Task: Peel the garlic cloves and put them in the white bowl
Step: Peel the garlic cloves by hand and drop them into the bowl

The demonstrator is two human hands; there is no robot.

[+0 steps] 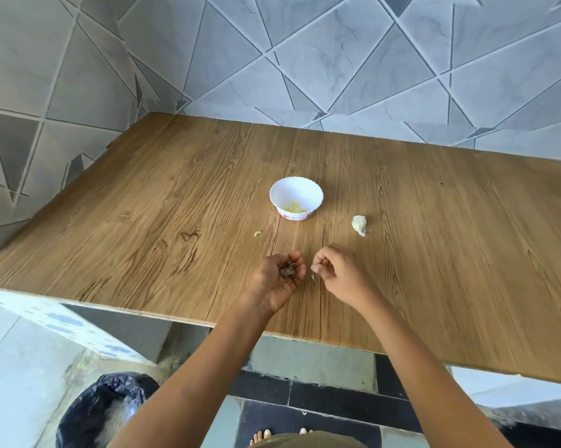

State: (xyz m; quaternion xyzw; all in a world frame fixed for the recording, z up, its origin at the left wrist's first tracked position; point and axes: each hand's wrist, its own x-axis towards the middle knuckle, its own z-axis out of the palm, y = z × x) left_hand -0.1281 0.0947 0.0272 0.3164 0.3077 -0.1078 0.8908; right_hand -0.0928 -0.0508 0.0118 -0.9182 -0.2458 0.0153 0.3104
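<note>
Two bare hands are held close together above the wood-grain brown tabletop [143, 221], near the middle of its near edge. The left hand [279, 276] is cupped palm-up, its fingers curled round a little heap of greyish papery skins [287, 270]; the right hand [337, 270] is closed in a pinch on what appears to be a small scrap of skin [313, 277]. Pale yellow peeled cloves [294, 207] are already gathered in the white scalloped bowl [280, 194] near the tabletop's middle. A white unpeeled garlic chunk [359, 225] lies between the bowl and the right edge, and a small pale clove [257, 233] lies toward the near edge from the bowl. Clearing of waste seems to be the step in hand. Next, the skins would probably be dropped into the black-lined bin [104, 412] on the floor, and the remaining garlic picked up for peeling.
</note>
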